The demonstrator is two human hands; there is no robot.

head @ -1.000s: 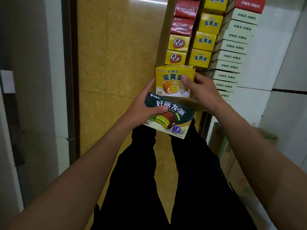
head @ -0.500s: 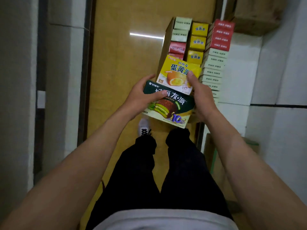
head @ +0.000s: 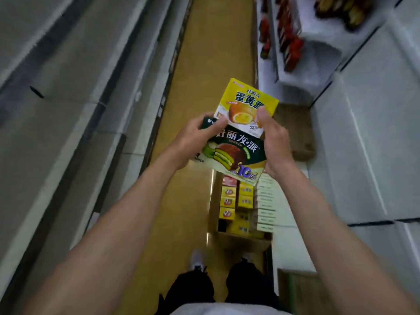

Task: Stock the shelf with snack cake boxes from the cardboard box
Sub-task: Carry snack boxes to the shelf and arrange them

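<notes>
A: Aisle floor, narrow. Cardboard box by the feet, packed. Above it, left hand grips green box, right hand pinches yellow box.
B: Handling?
A: Likely light, stiff, glossy. Hold the edges. Shelf beyond, right.

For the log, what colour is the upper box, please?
Yellow box, clearest in the head view.
</notes>
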